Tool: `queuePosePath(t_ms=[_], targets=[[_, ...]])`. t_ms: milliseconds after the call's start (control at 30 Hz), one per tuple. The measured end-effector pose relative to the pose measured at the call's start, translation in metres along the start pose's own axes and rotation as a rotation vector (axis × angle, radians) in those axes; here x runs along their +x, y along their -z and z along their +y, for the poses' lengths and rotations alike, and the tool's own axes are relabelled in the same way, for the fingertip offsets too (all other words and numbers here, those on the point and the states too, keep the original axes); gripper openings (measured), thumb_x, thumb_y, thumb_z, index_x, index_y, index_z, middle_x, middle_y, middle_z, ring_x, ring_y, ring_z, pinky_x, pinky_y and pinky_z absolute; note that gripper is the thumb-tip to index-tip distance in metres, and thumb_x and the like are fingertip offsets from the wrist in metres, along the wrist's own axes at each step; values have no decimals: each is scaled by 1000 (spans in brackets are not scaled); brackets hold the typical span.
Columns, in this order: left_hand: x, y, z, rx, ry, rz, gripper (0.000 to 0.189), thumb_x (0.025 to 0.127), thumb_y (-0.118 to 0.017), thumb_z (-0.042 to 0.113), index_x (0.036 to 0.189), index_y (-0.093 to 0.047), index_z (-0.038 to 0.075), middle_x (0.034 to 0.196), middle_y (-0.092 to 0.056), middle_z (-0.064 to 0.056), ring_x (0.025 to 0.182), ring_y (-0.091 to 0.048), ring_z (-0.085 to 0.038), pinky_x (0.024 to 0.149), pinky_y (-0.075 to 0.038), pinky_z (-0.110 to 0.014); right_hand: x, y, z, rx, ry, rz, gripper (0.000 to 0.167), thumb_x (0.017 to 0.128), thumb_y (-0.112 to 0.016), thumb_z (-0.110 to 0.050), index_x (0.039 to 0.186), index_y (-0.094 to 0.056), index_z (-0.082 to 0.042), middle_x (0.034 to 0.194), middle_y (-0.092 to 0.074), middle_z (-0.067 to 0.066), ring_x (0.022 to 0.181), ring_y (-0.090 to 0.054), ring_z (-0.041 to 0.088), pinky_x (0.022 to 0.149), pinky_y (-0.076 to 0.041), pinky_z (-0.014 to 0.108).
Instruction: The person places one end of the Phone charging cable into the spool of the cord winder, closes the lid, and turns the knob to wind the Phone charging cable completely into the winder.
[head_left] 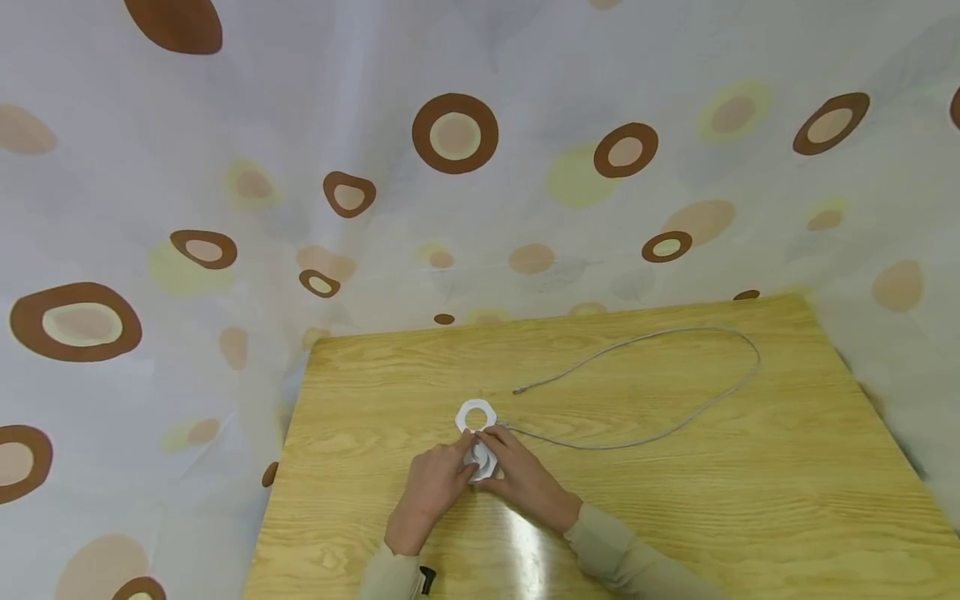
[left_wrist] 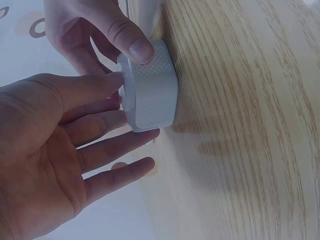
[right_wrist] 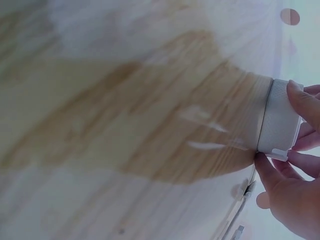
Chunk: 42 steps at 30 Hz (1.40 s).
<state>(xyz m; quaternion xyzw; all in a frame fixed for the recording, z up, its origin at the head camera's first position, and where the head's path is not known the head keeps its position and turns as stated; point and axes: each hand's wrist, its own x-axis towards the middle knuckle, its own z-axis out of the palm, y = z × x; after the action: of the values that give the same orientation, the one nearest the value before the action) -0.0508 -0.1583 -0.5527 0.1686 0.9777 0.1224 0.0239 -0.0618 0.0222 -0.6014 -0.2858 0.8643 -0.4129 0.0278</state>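
A white, many-sided case (head_left: 487, 468) with textured sides sits low on the tabletop, a flat white ring (head_left: 463, 414) beside its far edge. Whether ring and case are joined cannot be told. My right hand (head_left: 528, 483) grips the case, its thumb (left_wrist: 141, 51) pressing a textured side and fingers at the far side. My left hand (head_left: 435, 487) holds the top of the case with thumb and index finger; its other fingers (left_wrist: 122, 172) extend past the side. The index fingertip is hidden in the left wrist view. A thin grey cable (head_left: 675, 427) starts close beside the ring.
The cable loops to the right across the wood-grain table (head_left: 360, 400), its free plug (head_left: 519, 391) lying beyond the ring. A second cable end (right_wrist: 250, 189) lies near the case. White sheeting (head_left: 525, 50) with brown and yellow spots rises behind and at both sides.
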Motion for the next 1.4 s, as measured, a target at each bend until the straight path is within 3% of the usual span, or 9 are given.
queuePosePath(t_ms=[233,367,467,567,700,800,1400], targets=[[-2,-1,-3,0,-5,16,49,94,-81,23,139,-68,10,89,-80,-10,54,-48,-7,47,-41,-27,3,0,3,16,-11,-29,76,86,-88,-19,149,-54,4,141,-58,10,128,-62,26,109,-55,39],[-4,-4,-5,-22,-18,50,50,94,-80,24,141,-67,9,84,-78,-9,51,-41,-6,46,-37,-25,2,0,4,28,-12,-36,79,86,-87,-19,152,-51,3,140,-57,9,127,-62,24,108,-56,38],[-5,-7,-7,-36,-26,87,50,94,-80,25,139,-67,8,88,-79,-10,53,-54,-10,47,-42,-26,1,0,4,54,-21,-33,79,87,-87,-19,153,-50,2,140,-57,10,127,-61,24,107,-56,40],[-7,-10,-9,-45,-32,115,47,93,-81,25,135,-68,8,105,-81,-10,70,-73,-18,54,-54,-30,0,0,3,60,-37,-36,77,88,-86,-20,152,-51,4,141,-57,11,129,-59,25,109,-55,41],[-9,-13,-10,-60,-51,113,42,94,-80,24,131,-69,7,126,-77,-11,97,-79,-27,67,-62,-37,-2,-1,2,46,-48,-36,75,88,-86,-21,150,-53,5,143,-57,13,134,-57,29,112,-53,44],[-9,-15,-11,-56,-68,116,37,96,-78,23,128,-71,7,135,-73,-11,107,-77,-28,72,-64,-39,-2,0,1,37,-44,-29,74,88,-86,-21,149,-54,5,143,-56,13,135,-57,30,113,-52,45],[-9,-15,-11,-112,-24,36,38,102,-71,28,134,-68,8,146,-66,-13,122,-71,-31,84,-64,-45,-2,-1,6,8,-11,2,73,88,-87,-25,147,-56,4,141,-57,12,133,-58,29,110,-54,45]])
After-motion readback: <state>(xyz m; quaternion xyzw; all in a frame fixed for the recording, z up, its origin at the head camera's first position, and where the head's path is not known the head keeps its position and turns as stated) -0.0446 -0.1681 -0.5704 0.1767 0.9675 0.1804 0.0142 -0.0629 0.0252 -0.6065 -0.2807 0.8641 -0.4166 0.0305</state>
